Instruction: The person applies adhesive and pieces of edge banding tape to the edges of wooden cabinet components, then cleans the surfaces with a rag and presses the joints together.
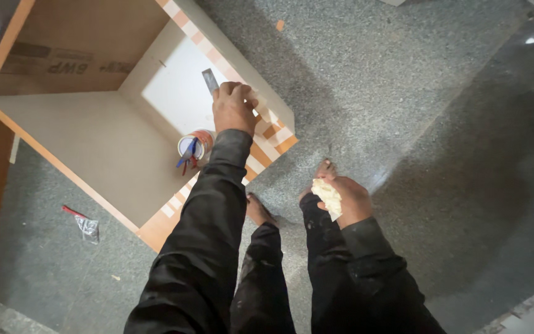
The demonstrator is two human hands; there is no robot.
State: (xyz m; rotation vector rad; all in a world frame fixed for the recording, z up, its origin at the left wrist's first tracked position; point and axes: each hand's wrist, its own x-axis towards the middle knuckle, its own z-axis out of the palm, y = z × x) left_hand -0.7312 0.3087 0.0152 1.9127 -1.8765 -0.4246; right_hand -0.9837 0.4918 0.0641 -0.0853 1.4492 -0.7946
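Standing inside the open cabinet carcass point(94, 142), close to its near right corner, a small round tin point(193, 146) holds a blue-handled tool and a red one, both leaning out over its rim. The left hand point(233, 106) reaches forward on a straight, black-sleeved arm and rests on the cabinet's right-hand panel edge, fingers curled tight around a flat metal blade point(209, 80) that sticks up past the knuckles. The right hand point(344, 199) hangs low beside the right leg, fingers closed on a crumpled pale cloth point(329, 198). Both bare feet stand on the floor just off the cabinet's near right corner. The carcass lies on a speckled grey stone floor point(403, 93), its edges banded in orange and white. Off the cabinet's long near edge, to the left, a small clear plastic packet point(86, 227) with a red piece beside it lies on the floor.
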